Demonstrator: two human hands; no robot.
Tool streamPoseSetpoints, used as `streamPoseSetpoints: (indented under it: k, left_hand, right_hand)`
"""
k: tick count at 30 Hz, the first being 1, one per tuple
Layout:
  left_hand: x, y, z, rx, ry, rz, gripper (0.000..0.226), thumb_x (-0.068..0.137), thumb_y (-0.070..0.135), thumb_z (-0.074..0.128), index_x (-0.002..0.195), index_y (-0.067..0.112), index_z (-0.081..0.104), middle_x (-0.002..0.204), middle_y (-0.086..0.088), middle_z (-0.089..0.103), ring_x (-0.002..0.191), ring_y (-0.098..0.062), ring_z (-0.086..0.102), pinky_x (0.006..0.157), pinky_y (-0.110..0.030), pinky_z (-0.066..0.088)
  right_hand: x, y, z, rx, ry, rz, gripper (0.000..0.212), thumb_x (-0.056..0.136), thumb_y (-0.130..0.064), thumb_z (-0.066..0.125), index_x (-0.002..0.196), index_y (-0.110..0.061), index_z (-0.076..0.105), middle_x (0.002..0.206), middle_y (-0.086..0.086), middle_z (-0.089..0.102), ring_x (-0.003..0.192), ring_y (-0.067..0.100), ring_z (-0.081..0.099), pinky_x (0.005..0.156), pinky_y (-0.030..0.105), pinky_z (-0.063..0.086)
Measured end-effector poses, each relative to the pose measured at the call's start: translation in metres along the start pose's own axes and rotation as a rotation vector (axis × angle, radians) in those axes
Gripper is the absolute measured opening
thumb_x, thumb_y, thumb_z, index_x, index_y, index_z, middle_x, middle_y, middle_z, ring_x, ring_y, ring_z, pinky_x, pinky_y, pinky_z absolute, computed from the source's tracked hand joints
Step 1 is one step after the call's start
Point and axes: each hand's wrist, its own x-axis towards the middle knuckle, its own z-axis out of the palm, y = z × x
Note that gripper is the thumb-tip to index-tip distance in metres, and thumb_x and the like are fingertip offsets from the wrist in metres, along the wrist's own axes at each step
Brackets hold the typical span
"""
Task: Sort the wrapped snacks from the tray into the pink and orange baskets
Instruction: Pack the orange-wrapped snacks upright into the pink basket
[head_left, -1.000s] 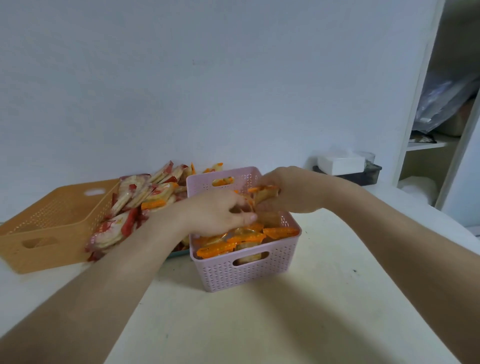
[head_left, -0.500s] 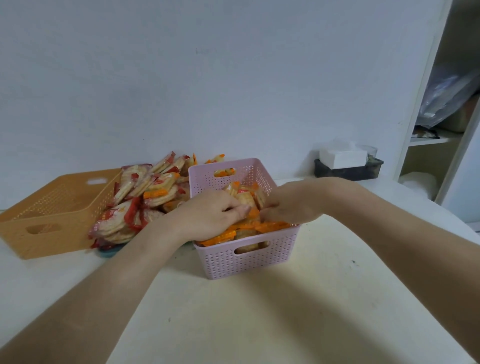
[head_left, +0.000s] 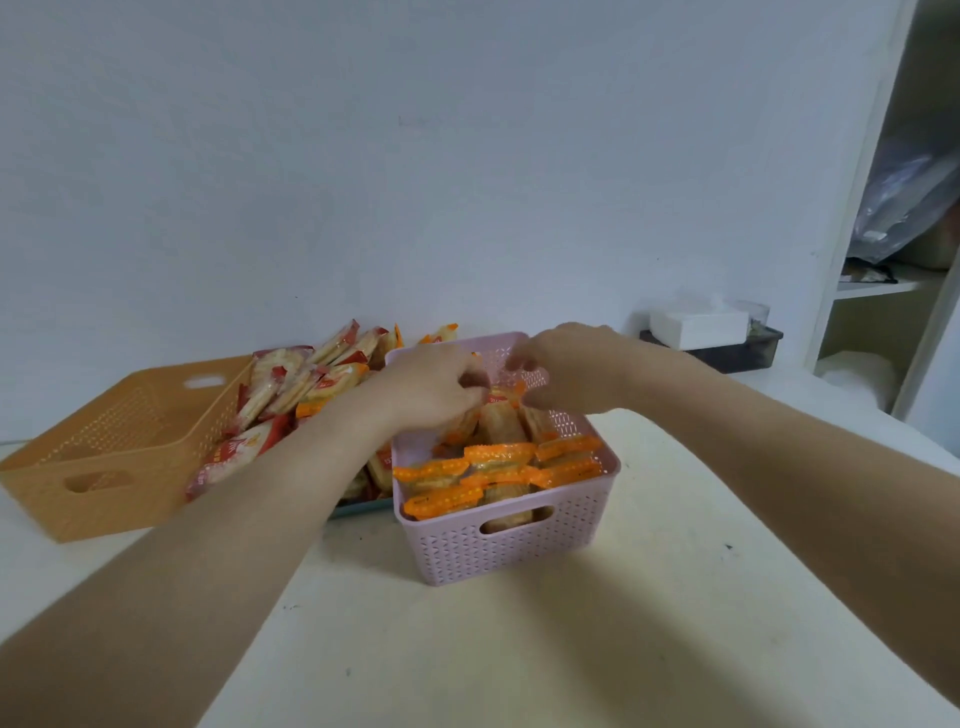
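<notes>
The pink basket (head_left: 506, 551) stands in the middle of the table, and several orange-wrapped snacks (head_left: 498, 467) lie in it. At its back half, more snacks stand upright. My left hand (head_left: 431, 389) reaches over the left rim and its curled fingers grip those upright snacks. My right hand (head_left: 566, 369) comes in from the right, and its thumb and curled fingers pinch the top of the same orange-wrapped snack (head_left: 501, 400). The orange basket (head_left: 104, 467) on the left holds nothing I can see. Between the baskets, the tray (head_left: 358, 508) carries a heap of red-wrapped snacks (head_left: 275, 395).
A dark box with a white tissue pack (head_left: 698, 327) sits against the wall at the back right. A white shelf unit (head_left: 883, 291) stands at the far right. The wall runs close behind the baskets and tray. Bare tabletop (head_left: 519, 649) lies in front of the pink basket.
Both hands have risen from pressing on the snacks and moved to the back half of the pink basket. The view has shifted slightly.
</notes>
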Motion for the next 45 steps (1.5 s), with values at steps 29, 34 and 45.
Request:
streamPoseSetpoints:
  k: [29,34,45]
  left_hand:
    - [0.004,-0.009,-0.005,-0.124,-0.118,-0.113,0.029,0.082,0.019,0.066,0.11,0.015,0.058,0.088,-0.011,0.07,0.085,-0.029,0.068,0.078,-0.043,0.057]
    - [-0.011,0.003,-0.001,-0.078,-0.145,-0.092,0.019,0.082,0.032,0.072,0.09,0.015,0.069,0.084,-0.003,0.072,0.078,-0.017,0.067,0.071,-0.033,0.056]
    - [-0.018,0.014,-0.002,-0.053,-0.336,-0.143,0.027,0.092,0.015,0.053,0.116,0.014,0.066,0.111,-0.005,0.068,0.101,-0.02,0.063,0.089,-0.037,0.055]
  right_hand:
    - [0.015,-0.006,0.006,-0.098,0.042,-0.028,0.043,0.067,-0.061,0.069,0.06,-0.021,0.055,0.091,-0.001,0.046,0.064,0.013,0.05,0.056,0.028,0.041]
    - [0.015,-0.007,0.003,-0.17,-0.165,-0.071,0.021,0.076,-0.037,0.066,0.082,-0.017,0.068,0.082,0.0,0.066,0.078,0.02,0.064,0.067,0.031,0.056]
    - [-0.004,-0.01,-0.012,-0.257,-0.169,-0.12,0.025,0.084,-0.039,0.068,0.096,-0.016,0.071,0.086,-0.001,0.068,0.081,0.018,0.062,0.059,0.024,0.046]
